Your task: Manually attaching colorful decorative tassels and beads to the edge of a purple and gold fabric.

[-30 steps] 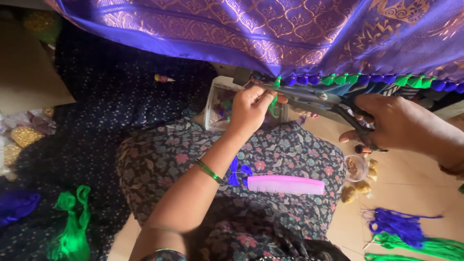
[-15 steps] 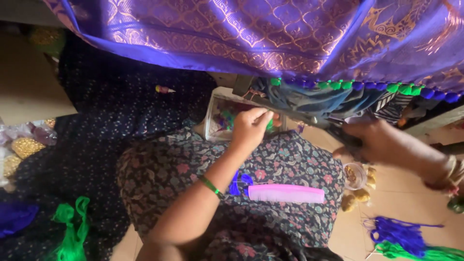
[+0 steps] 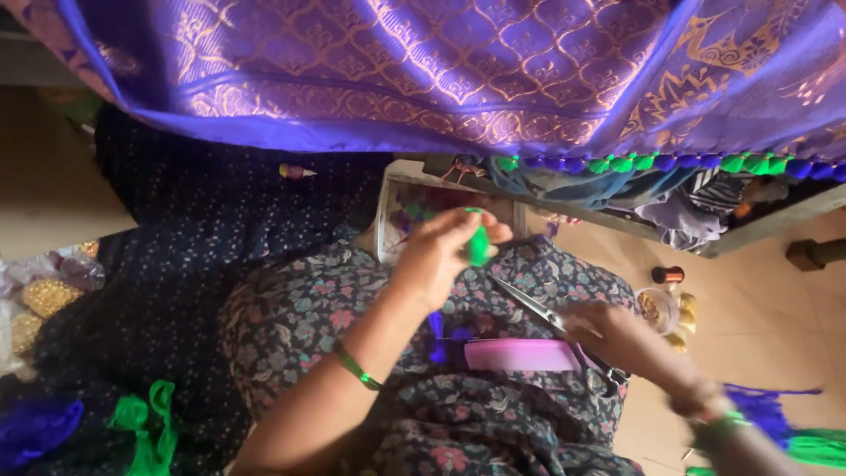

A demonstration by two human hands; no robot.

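Overhead, the purple silk sari hung with a row of green and purple tassels already finished along its edge to the upper right of the left hand. That hand's grip was clamped on a small green tassel, held above the lap and apart from the edge. The right hand was closed on scissors, blades angled toward the left hand, just above the pink comb. Judged: edging partly done; loose green thread remained unused.
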